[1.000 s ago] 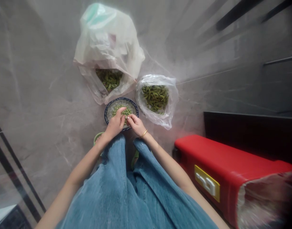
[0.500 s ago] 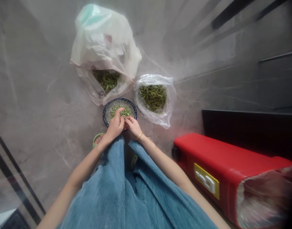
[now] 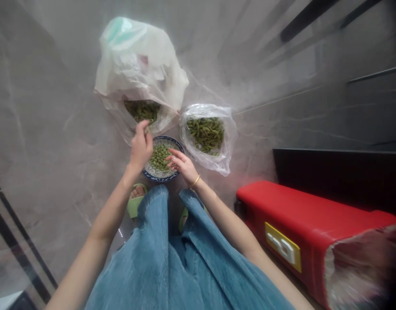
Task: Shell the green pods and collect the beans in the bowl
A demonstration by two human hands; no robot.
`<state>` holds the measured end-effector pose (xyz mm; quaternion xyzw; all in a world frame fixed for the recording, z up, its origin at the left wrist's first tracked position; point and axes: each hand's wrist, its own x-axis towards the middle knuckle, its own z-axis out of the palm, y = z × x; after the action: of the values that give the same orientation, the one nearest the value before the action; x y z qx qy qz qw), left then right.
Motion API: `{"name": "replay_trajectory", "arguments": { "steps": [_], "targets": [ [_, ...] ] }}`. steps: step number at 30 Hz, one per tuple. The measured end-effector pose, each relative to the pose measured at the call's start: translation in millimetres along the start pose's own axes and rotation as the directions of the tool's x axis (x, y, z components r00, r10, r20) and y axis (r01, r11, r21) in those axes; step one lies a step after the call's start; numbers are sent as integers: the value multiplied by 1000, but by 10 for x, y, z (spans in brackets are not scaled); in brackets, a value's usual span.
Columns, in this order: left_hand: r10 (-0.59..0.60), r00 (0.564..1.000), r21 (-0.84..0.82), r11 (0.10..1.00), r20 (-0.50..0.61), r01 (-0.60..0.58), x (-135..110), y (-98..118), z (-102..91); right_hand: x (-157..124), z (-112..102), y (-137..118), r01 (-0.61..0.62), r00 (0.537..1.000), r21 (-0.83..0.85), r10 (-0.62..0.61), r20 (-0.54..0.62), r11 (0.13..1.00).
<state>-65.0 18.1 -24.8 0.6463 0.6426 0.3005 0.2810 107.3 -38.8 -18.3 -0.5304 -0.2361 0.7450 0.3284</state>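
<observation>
My left hand point(image 3: 141, 145) is at the mouth of the large white plastic bag point(image 3: 142, 56), above the left rim of the plate. Its fingers are closed on a small greenish piece that looks like a bean pod, mostly hidden. Over the right side of the plate, my right hand point(image 3: 182, 166) is open with its fingers apart. The blue-rimmed patterned plate point(image 3: 160, 177) holds a heap of shelled green beans point(image 3: 159, 157). Green pods point(image 3: 142, 110) show inside the large bag. A smaller clear plastic bag point(image 3: 228, 142) to the right holds more bean pods point(image 3: 207, 134).
Everything stands on a grey marbled floor point(image 3: 71, 142). A red bin point(image 3: 301, 202) with a liner is at the lower right, beside a dark panel point(image 3: 340, 176). My green slipper point(image 3: 135, 206) and denim-covered knees point(image 3: 155, 202) are close below the plate.
My hands were together over the plate's near side and have parted. The left moved up toward the large bag's mouth; the right opened and stays over the plate.
</observation>
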Motion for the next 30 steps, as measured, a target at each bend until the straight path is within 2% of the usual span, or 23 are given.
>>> {"name": "replay_trajectory", "arguments": {
  "steps": [2, 3, 4, 6, 7, 8, 11, 13, 16, 19, 22, 24, 27, 28, 29, 30],
  "targets": [
    [18, 999, 53, 998, 39, -20, 258, -52, -51, 82, -151, -66, 120, 987, -132, -132, -90, 984],
    [29, 997, 106, 994, 73, -37, 342, -61, -69, 132, -254, -106, 190, 961, -226, -228, -158, 955],
    [32, 995, 159, 986, 96, -47, 389, -56, -80, 189, -371, -152, 252, 913, -340, -339, -227, 906],
    [53, 992, 228, 971, 114, -78, 374, -9, -76, 320, -619, -255, 307, 765, -594, -564, -311, 744],
    [67, 992, 234, 968, 104, -90, 324, 29, -60, 392, -734, -306, 278, 711, -709, -635, -301, 648],
    [82, 993, 222, 970, 89, -100, 255, 73, -38, 466, -832, -354, 223, 693, -801, -668, -271, 556],
    [84, 994, 134, 987, 76, -94, 22, 217, 45, 676, -968, -455, 87, 720, -933, -669, -183, 350],
    [54, 991, 93, 994, 119, -65, -106, 309, 92, 783, -929, -488, 76, 757, -964, -644, -111, 256],
    [15, 984, 98, 995, 178, -33, -228, 413, 128, 881, -786, -515, 60, 796, -985, -604, -49, 160],
    [3, 980, 98, 995, 201, -23, -290, 459, 140, 938, -696, -551, -10, 808, -992, -584, -83, 127],
    [8, 978, 59, 998, 208, -20, -317, 455, 156, 961, -714, -591, 12, 810, -987, -580, -85, 162],
    [1, 980, 17, 1000, 198, -5, -321, 439, 168, 929, -755, -606, 66, 785, -960, -608, -120, 274],
    [7, 984, -71, 997, 178, 6, -312, 424, 180, 769, -774, -598, 200, 740, -775, -611, -282, 600],
    [28, 986, -100, 995, 166, -12, -307, 426, 183, 686, -753, -587, 243, 752, -651, -564, -342, 719],
    [61, 986, -123, 992, 153, -42, -303, 432, 185, 592, -716, -573, 266, 782, -499, -487, -388, 825],
    [100, 984, -138, 987, 144, -81, -300, 442, 189, 489, -663, -556, 258, 832, -336, -385, -398, 906]
  ]
}}
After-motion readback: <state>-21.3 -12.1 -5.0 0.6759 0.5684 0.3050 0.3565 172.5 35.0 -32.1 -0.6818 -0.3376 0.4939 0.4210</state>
